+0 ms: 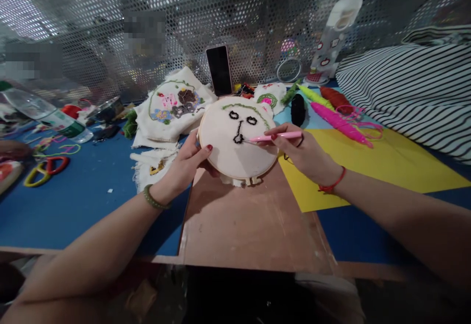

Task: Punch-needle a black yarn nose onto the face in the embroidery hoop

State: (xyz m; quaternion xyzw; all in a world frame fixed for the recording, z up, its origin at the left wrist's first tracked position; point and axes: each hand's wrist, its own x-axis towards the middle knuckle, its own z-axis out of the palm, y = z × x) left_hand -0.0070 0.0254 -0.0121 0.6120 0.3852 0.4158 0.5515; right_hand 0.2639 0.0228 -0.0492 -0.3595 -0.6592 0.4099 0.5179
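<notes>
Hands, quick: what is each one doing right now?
Left hand: closed on the rim of the embroidery hoop, thumb on the cloth.
Right hand: closed on the pink punch needle, its tip at the black stitching.

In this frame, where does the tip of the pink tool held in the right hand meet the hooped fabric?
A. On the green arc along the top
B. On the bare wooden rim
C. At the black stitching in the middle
C: the right hand holds the pink tool with its tip at the black stitching on the embroidery hoop.

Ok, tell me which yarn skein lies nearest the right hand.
The black skein, just beyond the right hand; the green, pink and red ones lie farther right.
</notes>
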